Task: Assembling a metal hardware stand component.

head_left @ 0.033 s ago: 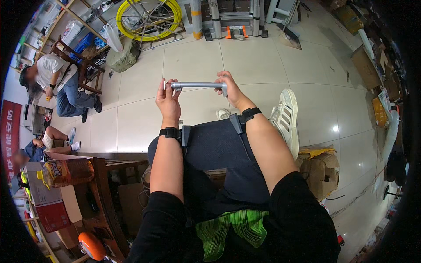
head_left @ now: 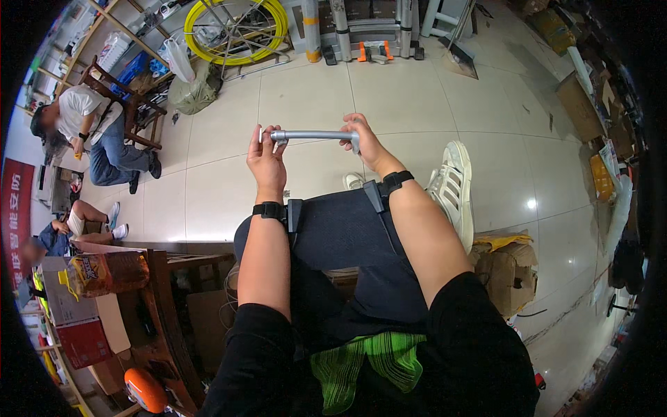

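Note:
A slim silver-grey tube [head_left: 316, 135], slightly bowed, is held level between my two hands above the tiled floor. Its left end has a thicker collar with a small lever-like piece under it, and a thin white disc stands beside that end. My left hand [head_left: 267, 161] pinches around the collar and disc. At the other end, where the tube bends down in a short grey piece, the fingers of my right hand [head_left: 368, 144] close around it. Black straps with small blocks sit on both wrists. Beneath my forearms are my crossed legs [head_left: 326, 229] in dark trousers.
A yellow cable reel [head_left: 283, 35] and folded ladder [head_left: 340, 31] stand ahead, with a dustpan [head_left: 460, 61] right of them. Two people sit at left. An oil jug [head_left: 111, 273] is on the left-hand furniture; a cardboard box [head_left: 507, 274] lies by my right knee.

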Demonstrator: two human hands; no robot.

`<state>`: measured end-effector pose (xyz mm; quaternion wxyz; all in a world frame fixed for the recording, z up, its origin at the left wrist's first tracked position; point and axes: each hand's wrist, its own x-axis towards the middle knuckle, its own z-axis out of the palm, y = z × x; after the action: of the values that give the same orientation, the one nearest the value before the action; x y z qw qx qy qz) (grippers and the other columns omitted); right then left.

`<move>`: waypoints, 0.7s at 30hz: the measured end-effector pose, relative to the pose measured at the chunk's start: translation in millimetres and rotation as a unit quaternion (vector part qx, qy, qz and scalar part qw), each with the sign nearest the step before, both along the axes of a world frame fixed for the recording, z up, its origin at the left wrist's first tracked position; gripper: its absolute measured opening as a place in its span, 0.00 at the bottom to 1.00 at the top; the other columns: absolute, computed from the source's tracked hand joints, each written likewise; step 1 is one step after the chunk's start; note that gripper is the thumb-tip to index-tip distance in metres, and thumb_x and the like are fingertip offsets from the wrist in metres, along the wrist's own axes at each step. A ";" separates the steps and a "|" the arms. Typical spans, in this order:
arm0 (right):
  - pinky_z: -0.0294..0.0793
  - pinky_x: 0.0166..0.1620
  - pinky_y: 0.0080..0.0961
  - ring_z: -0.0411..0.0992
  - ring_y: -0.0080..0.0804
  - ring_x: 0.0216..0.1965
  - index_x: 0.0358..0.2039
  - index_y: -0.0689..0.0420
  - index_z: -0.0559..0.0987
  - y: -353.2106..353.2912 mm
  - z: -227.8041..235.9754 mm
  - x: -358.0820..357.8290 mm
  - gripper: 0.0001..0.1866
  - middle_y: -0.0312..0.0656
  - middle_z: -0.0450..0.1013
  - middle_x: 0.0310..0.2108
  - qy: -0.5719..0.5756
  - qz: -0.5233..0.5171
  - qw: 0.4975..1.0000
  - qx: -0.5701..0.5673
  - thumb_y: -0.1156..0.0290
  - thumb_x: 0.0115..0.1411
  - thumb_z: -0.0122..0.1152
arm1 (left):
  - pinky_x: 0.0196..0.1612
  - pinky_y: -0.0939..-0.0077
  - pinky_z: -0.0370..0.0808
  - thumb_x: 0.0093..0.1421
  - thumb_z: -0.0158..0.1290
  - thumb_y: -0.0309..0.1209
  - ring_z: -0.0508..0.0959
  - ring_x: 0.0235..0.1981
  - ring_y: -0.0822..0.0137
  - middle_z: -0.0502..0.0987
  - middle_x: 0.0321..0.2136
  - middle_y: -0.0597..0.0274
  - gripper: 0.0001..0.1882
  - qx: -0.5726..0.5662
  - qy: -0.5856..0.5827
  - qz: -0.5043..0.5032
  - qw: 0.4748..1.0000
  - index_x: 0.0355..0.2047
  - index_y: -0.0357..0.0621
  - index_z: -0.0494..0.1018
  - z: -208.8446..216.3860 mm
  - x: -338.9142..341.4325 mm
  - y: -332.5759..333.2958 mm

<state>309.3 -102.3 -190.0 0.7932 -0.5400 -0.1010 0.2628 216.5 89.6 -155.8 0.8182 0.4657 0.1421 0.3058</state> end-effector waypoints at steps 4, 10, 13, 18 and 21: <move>0.65 0.31 0.19 0.66 0.28 0.29 0.44 0.53 0.60 1.0 0.4 -0.8 0.17 0.42 0.64 0.33 0.010 0.011 1.000 -0.008 0.57 0.58 0.38 | 0.40 0.67 0.77 0.61 0.44 0.26 0.73 0.45 0.59 0.71 0.41 0.54 0.19 -0.011 -0.008 0.007 1.000 0.52 0.37 0.58 -1.0 -0.2 0.0; 0.66 0.31 0.19 0.67 0.29 0.30 0.45 0.54 0.59 2.4 7.2 -3.7 0.18 0.44 0.63 0.33 0.040 0.013 0.999 0.009 0.57 0.58 0.39 | 0.46 0.64 0.73 0.61 0.43 0.28 0.71 0.47 0.58 0.70 0.44 0.55 0.18 -0.032 -0.024 0.003 0.999 0.51 0.38 0.59 1.5 -1.9 -1.2; 0.66 0.29 0.20 0.68 0.29 0.28 0.43 0.53 0.60 0.3 7.4 -3.6 0.19 0.43 0.64 0.33 0.053 0.002 0.998 0.021 0.54 0.57 0.42 | 0.47 0.70 0.71 0.63 0.41 0.35 0.70 0.47 0.59 0.70 0.44 0.59 0.16 -0.128 -0.052 -0.059 0.989 0.49 0.42 0.62 7.2 -1.4 -6.1; 0.66 0.27 0.20 0.69 0.28 0.27 0.42 0.52 0.61 0.8 7.3 -3.1 0.21 0.42 0.65 0.32 0.052 -0.014 0.998 0.013 0.51 0.54 0.45 | 0.37 0.80 0.72 0.64 0.38 0.38 0.73 0.35 0.67 0.71 0.36 0.60 0.15 -0.168 0.008 -0.195 0.966 0.44 0.41 0.67 -15.0 -0.8 12.3; 0.66 0.27 0.21 0.69 0.28 0.27 0.43 0.52 0.61 0.7 6.3 -2.7 0.21 0.43 0.64 0.33 0.056 -0.011 0.998 0.019 0.52 0.54 0.45 | 0.39 0.82 0.72 0.63 0.40 0.35 0.73 0.35 0.68 0.72 0.34 0.61 0.13 -0.161 0.004 -0.199 0.967 0.42 0.40 0.67 -19.4 0.6 12.6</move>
<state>306.5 -101.6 -183.6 0.8105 -0.5104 -0.0560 0.2820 217.1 102.2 -175.2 0.9262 0.3480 0.0973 0.1082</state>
